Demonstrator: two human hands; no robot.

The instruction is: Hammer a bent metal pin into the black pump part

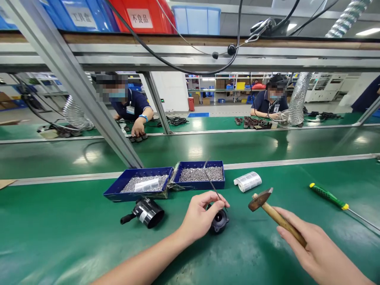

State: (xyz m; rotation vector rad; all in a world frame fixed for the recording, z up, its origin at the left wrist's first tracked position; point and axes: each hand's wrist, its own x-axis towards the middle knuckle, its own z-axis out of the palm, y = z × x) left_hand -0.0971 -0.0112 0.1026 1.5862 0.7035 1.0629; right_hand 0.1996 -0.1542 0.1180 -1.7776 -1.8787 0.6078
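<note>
My left hand (202, 215) pinches a thin metal rod (211, 181), which stands at a slant over a round black part (219, 222) on the green bench. Whether the rod's lower end touches that part I cannot tell. Wrapped round the wooden handle of a hammer (276, 215), my right hand (311, 241) holds it a little to the right, its head raised above the bench. Left of my left hand lies a black cylindrical housing (147, 213) with a side handle.
Behind my hands stand two blue trays, one with small metal pieces (142, 183), one with pins or screws (202, 174). A label roll (248, 181) and a green-handled screwdriver (329, 196) lie rightward. A metal post (77, 87) slants at left. Two people work across the bench.
</note>
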